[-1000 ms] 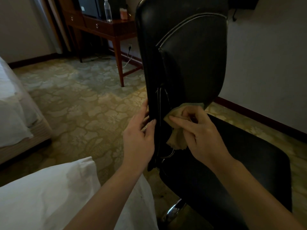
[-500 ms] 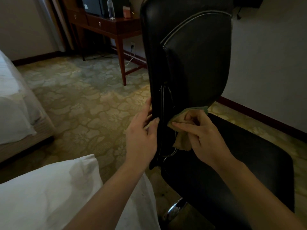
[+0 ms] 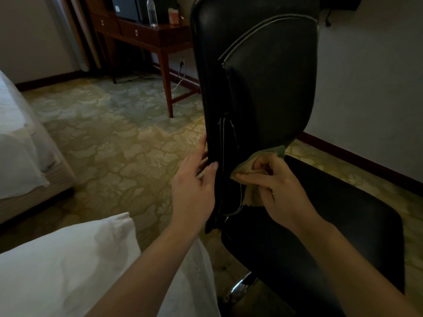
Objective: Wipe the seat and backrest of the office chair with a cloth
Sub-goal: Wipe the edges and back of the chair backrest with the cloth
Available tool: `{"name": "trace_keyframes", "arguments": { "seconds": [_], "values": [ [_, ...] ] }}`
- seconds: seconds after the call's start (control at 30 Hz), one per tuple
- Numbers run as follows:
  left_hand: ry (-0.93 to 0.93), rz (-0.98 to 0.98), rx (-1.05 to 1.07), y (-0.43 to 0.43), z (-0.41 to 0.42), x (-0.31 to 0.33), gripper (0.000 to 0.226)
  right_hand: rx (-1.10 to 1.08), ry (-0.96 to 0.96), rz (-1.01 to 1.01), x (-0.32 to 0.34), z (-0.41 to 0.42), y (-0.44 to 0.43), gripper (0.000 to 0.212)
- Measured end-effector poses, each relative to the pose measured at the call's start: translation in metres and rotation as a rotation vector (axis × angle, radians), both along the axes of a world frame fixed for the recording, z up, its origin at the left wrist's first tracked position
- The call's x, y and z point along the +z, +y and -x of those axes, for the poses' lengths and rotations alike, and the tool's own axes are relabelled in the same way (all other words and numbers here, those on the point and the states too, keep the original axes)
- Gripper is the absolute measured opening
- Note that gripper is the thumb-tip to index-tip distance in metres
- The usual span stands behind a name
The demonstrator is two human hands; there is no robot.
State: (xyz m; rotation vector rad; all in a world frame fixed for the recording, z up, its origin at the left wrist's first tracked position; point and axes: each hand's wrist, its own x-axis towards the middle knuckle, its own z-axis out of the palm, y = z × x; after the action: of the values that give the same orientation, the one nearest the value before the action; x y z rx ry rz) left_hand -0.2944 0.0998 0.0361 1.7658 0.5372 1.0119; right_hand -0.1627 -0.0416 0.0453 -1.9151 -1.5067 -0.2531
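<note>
Right hand (image 3: 281, 193) grips cloth (image 3: 254, 195) against backrest (image 3: 263, 88); left hand (image 3: 194, 188) clasps the backrest's edge.

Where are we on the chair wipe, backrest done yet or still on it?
Done: nothing provably; the leather shows no wiped-versus-unwiped difference. In hand: the right hand presses the cloth against the bottom of the backrest, just above the seat, while the left hand grips the backrest's edge. Left: the seat, which the cloth isn't on yet.
</note>
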Motion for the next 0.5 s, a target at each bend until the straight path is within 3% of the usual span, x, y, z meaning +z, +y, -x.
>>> {"name": "trace_keyframes", "arguments": {
  "seconds": [0.1, 0.23, 0.27, 0.37, 0.5],
  "values": [
    [-0.010, 0.001, 0.001, -0.001, 0.000, 0.001, 0.064, -0.019, 0.001, -0.028, 0.004, 0.005, -0.002, 0.041],
    [-0.013, 0.015, -0.005, -0.001, 0.000, 0.000, 0.067, 0.012, 0.141, -0.194, 0.026, 0.007, 0.011, 0.032],
    [-0.010, 0.015, -0.008, -0.001, 0.000, 0.000, 0.068, 0.005, 0.129, -0.197, 0.029, 0.006, 0.015, 0.039],
    [-0.017, 0.018, -0.013, 0.000, 0.000, 0.000, 0.068, -0.006, 0.032, -0.146, 0.029, 0.001, 0.020, 0.035],
    [-0.022, 0.017, -0.010, -0.001, -0.001, 0.000, 0.065, 0.021, 0.072, -0.101, 0.015, -0.002, 0.011, 0.034]
  ]
}}
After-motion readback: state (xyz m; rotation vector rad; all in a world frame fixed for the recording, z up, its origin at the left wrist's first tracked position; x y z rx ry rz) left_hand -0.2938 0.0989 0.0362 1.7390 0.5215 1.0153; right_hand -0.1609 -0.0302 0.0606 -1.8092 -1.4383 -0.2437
